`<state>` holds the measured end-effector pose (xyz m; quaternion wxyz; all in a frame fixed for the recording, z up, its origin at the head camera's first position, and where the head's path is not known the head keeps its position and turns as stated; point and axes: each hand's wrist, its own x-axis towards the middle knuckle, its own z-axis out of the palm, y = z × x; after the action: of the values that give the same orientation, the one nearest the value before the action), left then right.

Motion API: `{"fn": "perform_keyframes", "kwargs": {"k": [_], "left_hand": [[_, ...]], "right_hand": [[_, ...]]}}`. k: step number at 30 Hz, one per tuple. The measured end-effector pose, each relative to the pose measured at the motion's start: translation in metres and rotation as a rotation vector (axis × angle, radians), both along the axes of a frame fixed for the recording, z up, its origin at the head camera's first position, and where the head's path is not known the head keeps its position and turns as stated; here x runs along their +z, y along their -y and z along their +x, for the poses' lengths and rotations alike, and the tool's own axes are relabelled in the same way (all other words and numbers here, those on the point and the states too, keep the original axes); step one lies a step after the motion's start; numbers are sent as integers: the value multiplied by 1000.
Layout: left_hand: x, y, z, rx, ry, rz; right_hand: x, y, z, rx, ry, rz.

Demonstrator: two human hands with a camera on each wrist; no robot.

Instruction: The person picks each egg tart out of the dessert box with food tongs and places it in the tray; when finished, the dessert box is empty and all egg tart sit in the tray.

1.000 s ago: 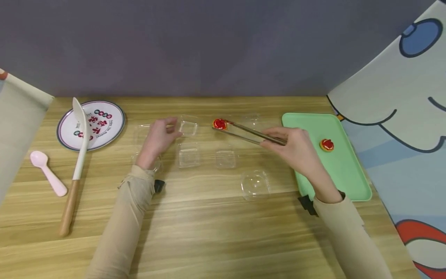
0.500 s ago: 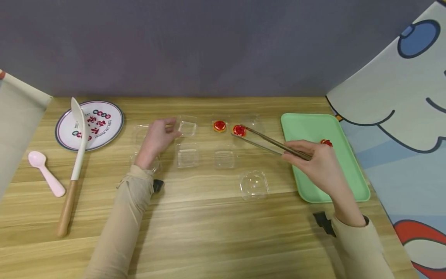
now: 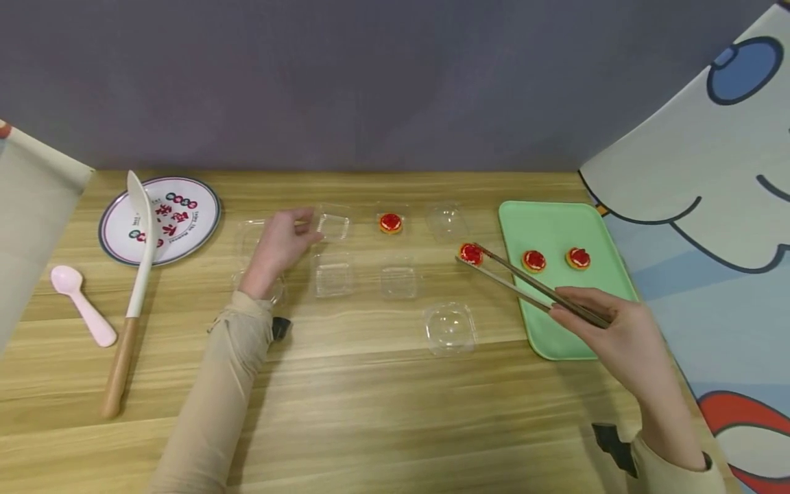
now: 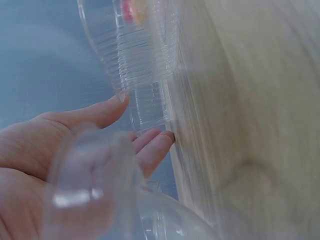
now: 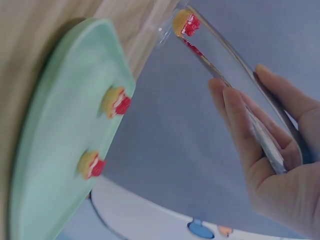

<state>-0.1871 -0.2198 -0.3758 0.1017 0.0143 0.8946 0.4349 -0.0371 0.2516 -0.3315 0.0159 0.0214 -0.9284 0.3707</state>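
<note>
My right hand (image 3: 629, 343) grips a pair of slim metal tongs (image 3: 524, 276). Their tips hold a small red-topped tart (image 3: 471, 254) over the table, left of the green tray (image 3: 555, 336). Red smears show on the tongs near the tips in the right wrist view. Two similar tarts sit on that tray, one nearer the middle (image 3: 533, 261) and one farther right (image 3: 579, 258). Another tart (image 3: 390, 223) lies in a clear plastic box at the back. My left hand (image 3: 284, 240) touches a clear box (image 3: 333, 225) with its thumb; its fingers lie fairly straight beside it.
Several more clear plastic boxes stand around, one (image 3: 333, 278) before the left hand's box, another (image 3: 450, 328) nearer me. At left are a printed plate (image 3: 191, 226), a long wooden-handled spatula (image 3: 123, 363) across it, and a pink spoon (image 3: 86, 309). A grey wall (image 3: 345, 89) borders the back.
My right hand has drawn the tongs and a tart rightward and toward me, away from the back box, where another tart stays. Both tray tarts now show. The left hand stays put.
</note>
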Motion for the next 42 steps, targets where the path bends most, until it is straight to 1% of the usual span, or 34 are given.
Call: {"fn": "perform_keyframes", "kwargs": {"k": [2,9,11,16,24,31,34,36,40,42], "left_hand": [[0,0,0,-2,-2,-3],[-1,1,0,-6,1,-11],[-1,2,-1,-6,1,-13],[-1,0,-1,-10,-2,-8],[-1,-1,-1,-9,-4,-17],[0,-3,-1,-5,5,-27],[0,-3,-1,-9,10,-31],[0,-3,-1,-12,14,-34],[0,-3,-1,-16,17,-39],[1,-3,-1,-17,18,-40]], "right_hand": [[-1,-7,6,-21,17,20],[-7,-30,27,-105,66,33],[-7,-35,32,-132,81,58],[-10,-45,43,-201,109,122],[-16,-62,59,-300,180,173],[-21,-74,72,-337,187,213],[-20,-75,75,-344,196,248],[-19,-75,77,-349,217,262],[-17,-74,80,-362,258,261],[-17,-73,82,-359,250,267]]}}
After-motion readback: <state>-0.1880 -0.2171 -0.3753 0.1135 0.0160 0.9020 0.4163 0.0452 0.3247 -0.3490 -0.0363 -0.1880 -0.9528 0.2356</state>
